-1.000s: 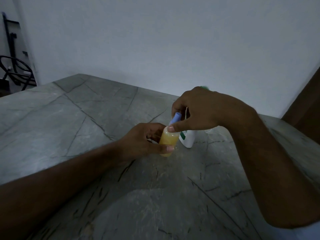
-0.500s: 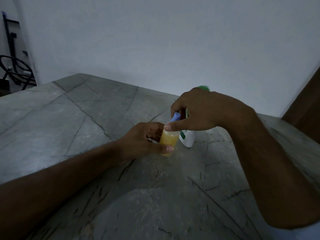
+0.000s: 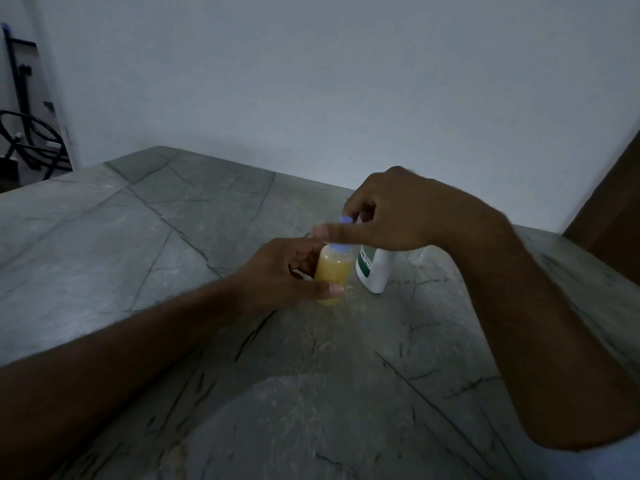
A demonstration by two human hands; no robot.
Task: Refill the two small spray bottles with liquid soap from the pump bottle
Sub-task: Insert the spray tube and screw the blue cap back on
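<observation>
A small spray bottle (image 3: 333, 271) filled with yellow soap stands on the grey stone table (image 3: 138, 258). My left hand (image 3: 277, 277) grips its body from the left, thumb across the front. My right hand (image 3: 391, 211) pinches its pale blue spray top (image 3: 346, 220) from above. Right behind it stands the white pump bottle (image 3: 375, 270) with a green label, its pump head hidden by my right hand. A second small clear bottle (image 3: 420, 255) shows dimly behind my right wrist.
A white wall closes off the table's far edge. A brown wooden panel (image 3: 613, 209) rises at the right. Dark metal frames and cables (image 3: 24, 140) stand beyond the table's left corner. The room is dim.
The blue spray top now sits lower and upright on the yellow bottle's neck instead of tilted. My right hand has turned slightly over it. My left hand keeps its grip.
</observation>
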